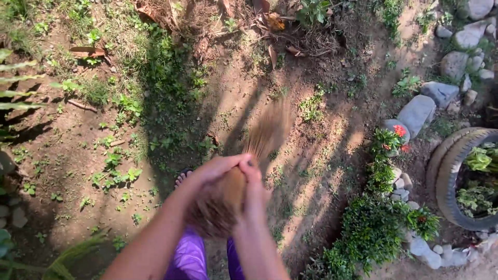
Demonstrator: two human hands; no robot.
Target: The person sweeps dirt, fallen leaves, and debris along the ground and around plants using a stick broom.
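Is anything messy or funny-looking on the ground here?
Nothing looks broken. Dry brown leaves lie scattered on the dirt at the top, and the broom in both hands looks blurred. An old tyre at the right holds green plants.

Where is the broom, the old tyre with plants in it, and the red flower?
Broom (267,132): head view, on the blurred bristles sweeping the soil.
Old tyre (447,179): head view, on its grey left wall.
Red flower (399,130): head view, on the petals.

L hand & R hand together, grips closed
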